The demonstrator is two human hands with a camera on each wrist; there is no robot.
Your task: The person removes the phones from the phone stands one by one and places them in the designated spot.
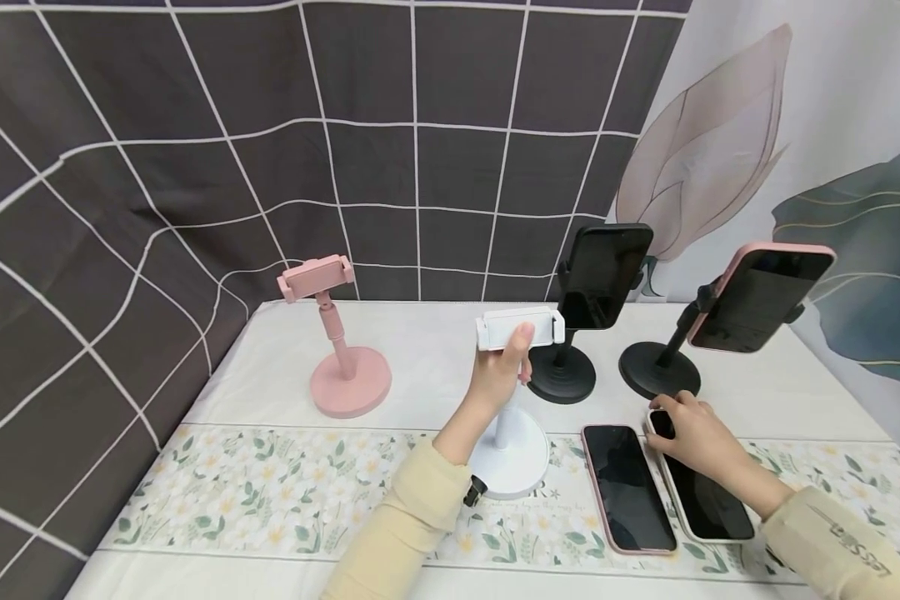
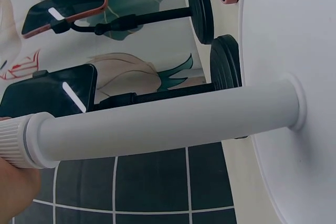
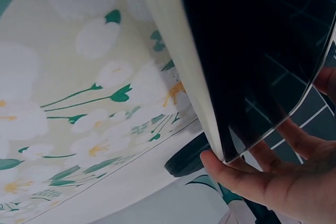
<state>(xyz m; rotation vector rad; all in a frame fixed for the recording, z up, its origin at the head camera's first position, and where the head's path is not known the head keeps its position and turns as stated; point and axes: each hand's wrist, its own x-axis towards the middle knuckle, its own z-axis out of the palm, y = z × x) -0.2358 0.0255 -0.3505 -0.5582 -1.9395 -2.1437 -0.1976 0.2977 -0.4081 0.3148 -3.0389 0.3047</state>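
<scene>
A white phone stand (image 1: 517, 462) is upright on the table, its clamp (image 1: 523, 327) on top. My left hand (image 1: 492, 372) grips the post just beneath that clamp, thumb up against it. In the left wrist view the smooth white post (image 2: 157, 121) runs down to the round base (image 2: 299, 171). A white-edged phone (image 1: 708, 504) with a dark screen is pinched at its far end by my right hand (image 1: 693, 437). The right wrist view shows fingers (image 3: 236, 179) around the end of this phone (image 3: 257, 72). Close on its left lies a pink-edged phone (image 1: 630, 492).
A pink phone stand (image 1: 350, 379) with no phone in its clamp stands at the left. Behind my hands, two black stands hold a black phone (image 1: 603, 275) and a pink-framed phone (image 1: 761, 296). A floral runner (image 1: 270, 492) crosses the white table; dark gridded cloth (image 1: 457, 167) hangs behind.
</scene>
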